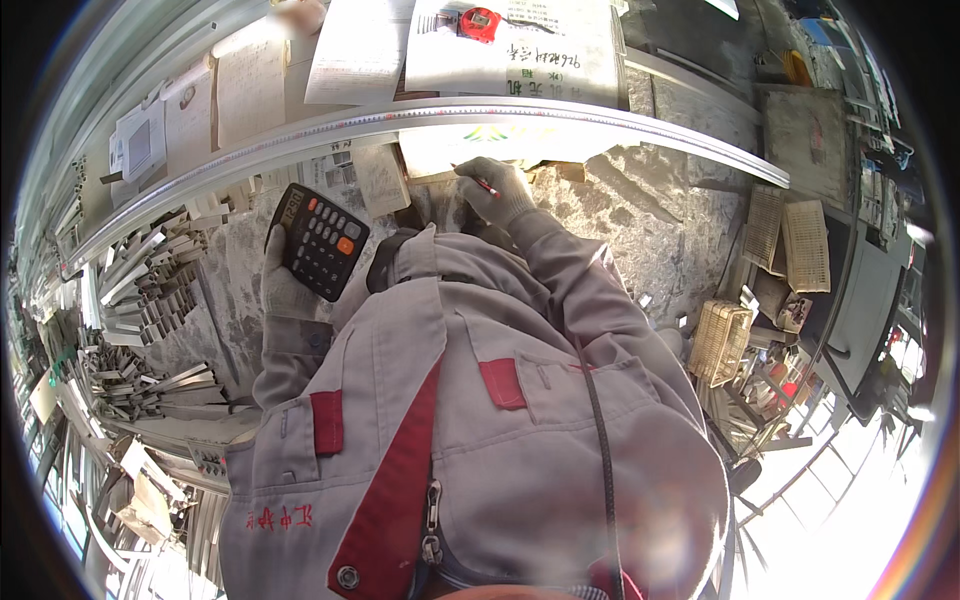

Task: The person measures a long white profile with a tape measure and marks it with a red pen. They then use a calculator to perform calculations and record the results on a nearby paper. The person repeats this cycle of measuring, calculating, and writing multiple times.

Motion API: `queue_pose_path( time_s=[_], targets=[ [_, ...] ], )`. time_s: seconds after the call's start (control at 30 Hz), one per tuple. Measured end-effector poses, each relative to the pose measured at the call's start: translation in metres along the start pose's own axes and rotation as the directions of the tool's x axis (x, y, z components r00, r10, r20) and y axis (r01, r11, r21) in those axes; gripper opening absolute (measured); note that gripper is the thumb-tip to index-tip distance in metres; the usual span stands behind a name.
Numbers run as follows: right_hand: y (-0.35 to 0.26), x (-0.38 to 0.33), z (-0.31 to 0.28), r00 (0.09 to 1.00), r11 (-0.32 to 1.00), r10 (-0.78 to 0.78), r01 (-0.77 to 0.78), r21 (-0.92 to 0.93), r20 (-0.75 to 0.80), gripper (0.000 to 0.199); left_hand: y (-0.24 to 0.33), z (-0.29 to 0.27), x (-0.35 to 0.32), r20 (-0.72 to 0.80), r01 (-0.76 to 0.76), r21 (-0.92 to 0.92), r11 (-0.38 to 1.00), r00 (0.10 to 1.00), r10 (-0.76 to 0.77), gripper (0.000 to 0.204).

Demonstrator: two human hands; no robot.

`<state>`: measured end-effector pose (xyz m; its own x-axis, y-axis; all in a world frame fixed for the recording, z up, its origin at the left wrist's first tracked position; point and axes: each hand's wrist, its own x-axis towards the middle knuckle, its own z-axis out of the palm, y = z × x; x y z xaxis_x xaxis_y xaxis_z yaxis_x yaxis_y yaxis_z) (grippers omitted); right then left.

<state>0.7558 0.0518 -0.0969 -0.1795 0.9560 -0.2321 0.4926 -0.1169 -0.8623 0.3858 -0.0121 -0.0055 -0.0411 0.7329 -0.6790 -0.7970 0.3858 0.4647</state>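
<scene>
A workshop shows around the figure. A dusty, grey-speckled desk (640, 215) runs across the middle, crossed by a long aluminium rail (560, 115). Beyond the rail lie sheets of paper (360, 50) and a red tape measure (478, 22). To the left, cut aluminium profiles (150, 300) are stacked in heaps. To the right stand woven baskets (720, 340) and flat mesh trays (805, 245). Strong daylight floods the lower right and washes out the floor (860, 490) there.
</scene>
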Motion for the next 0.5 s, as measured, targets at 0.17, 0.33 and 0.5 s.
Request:
queue_pose_path(
  time_s=[0.17,0.33,0.5],
  targets=[
    [0.008,0.015,-0.006,0.986,0.973,0.163,-0.165,0.161,0.029,0.022,-0.008,-0.005,-0.004,0.008,0.032,-0.056,0.998,0.999,-0.031,0.048],
    [0.021,0.037,-0.002,0.984,0.895,0.174,-0.145,0.423,-0.03,0.017,-0.017,0.002,-0.01,-0.107,0.015,-0.04,0.999,0.994,-0.019,0.046],
    [0.033,0.054,-0.008,0.986,0.879,0.166,-0.135,0.458,-0.028,0.013,-0.026,0.009,-0.011,-0.18,-0.04,-0.026,0.999,0.983,0.035,0.044]
  ],
)
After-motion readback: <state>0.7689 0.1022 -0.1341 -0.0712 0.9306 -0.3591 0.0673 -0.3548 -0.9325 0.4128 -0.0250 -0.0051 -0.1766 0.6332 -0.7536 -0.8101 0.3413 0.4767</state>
